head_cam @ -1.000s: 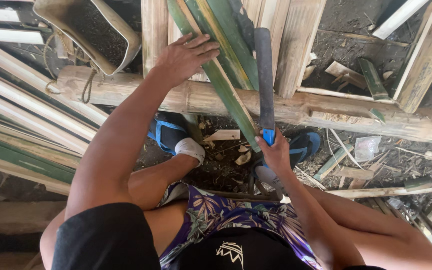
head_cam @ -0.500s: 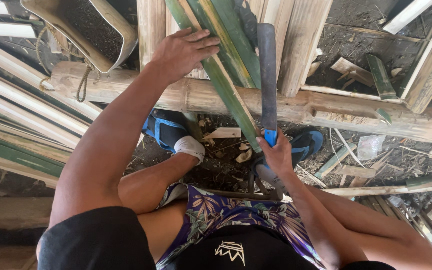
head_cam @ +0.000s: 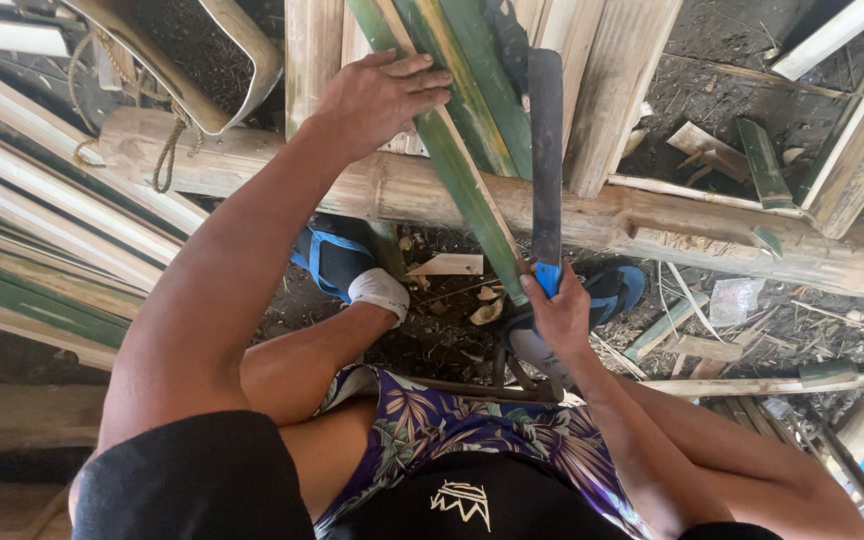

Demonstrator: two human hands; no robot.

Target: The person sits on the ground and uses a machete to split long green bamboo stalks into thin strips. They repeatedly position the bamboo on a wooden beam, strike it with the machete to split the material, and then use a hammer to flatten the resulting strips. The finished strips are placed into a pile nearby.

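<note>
My left hand (head_cam: 384, 100) presses flat on a green split bamboo strip (head_cam: 457, 170) that slants across a thick horizontal bamboo log (head_cam: 652, 225). My right hand (head_cam: 555, 315) grips the blue handle of a long dark machete (head_cam: 545, 150), its blade pointing away from me and lying along the strip's right side. Several pale bamboo slats (head_cam: 612, 90) stand beside the strip. I sit with knees apart, feet in blue sandals (head_cam: 330, 260) under the log.
A stack of split bamboo slats (head_cam: 42, 240) lies at the left. A worn container with a rope (head_cam: 182, 60) hangs at the top left. Bamboo chips and offcuts (head_cam: 712, 340) litter the dark ground at the right.
The view has shifted slightly. My left hand has stayed on the strip and the machete has stayed upright beside it, with little visible motion.
</note>
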